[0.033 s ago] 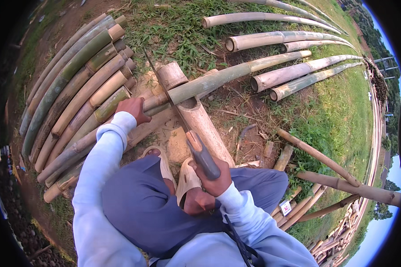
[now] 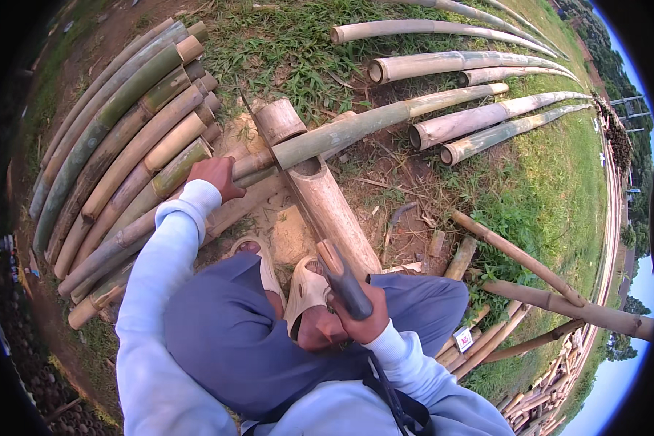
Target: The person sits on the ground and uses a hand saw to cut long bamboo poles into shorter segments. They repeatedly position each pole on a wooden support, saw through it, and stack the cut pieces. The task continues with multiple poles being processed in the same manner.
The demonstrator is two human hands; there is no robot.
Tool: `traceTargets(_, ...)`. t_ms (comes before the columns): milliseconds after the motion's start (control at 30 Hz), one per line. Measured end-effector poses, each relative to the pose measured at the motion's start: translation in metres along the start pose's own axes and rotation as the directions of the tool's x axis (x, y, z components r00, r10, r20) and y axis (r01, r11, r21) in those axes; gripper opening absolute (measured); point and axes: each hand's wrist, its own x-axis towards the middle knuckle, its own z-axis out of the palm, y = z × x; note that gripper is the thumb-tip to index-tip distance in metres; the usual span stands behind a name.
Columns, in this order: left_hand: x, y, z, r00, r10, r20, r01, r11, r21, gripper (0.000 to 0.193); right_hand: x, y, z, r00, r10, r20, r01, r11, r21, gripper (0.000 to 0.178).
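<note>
In the head view, the fingers of the left hand (image 2: 215, 179) are curled over a bamboo pole (image 2: 334, 139), closed on it with no gap that shows; the fingertips on the underside are hidden. The pole passes beneath the palm and runs out past the fingers to the upper right, its far part green fading to tan. The left hand sits just to the left of the saw (image 2: 334, 263), near its blade (image 2: 305, 208) but apart from it.

The fingers of the right hand (image 2: 365, 316) are wrapped around the saw's dark grip (image 2: 350, 291), low in the view and well apart from the pole. Some of these fingers are out of sight behind the grip. The blade slants away from the right hand toward the upper left and crosses the pole just beyond the left hand; how deep it sits cannot be told.

The pole lies across a thick, pale log (image 2: 338, 218), whose hollow opening shows just beside it. Sawdust (image 2: 291, 236) covers the ground left of the log, close to the person's tan sandals (image 2: 303, 291). Cut poles (image 2: 127, 109) lie side by side to the left, longer poles (image 2: 479, 125) rest on the grass (image 2: 559, 171) to the upper right, and slanting bars (image 2: 527, 254) of bamboo meet at the right.
</note>
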Motion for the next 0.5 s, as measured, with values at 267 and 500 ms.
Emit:
traceTargets(267,-0.012,0.003,0.014,0.998,-0.048,0.042,0.05,0.998,-0.038,0.056,-0.025,-0.004,-0.021,0.999,-0.031,0.01,0.031,0.999,-0.008,0.026)
traceTargets(500,0.003,0.006,-0.007,1.0,-0.004,0.015,0.004,1.0,0.001,0.059,0.04,0.01,0.01,0.989,-0.113,-0.096,0.112,0.994,-0.011,0.015)
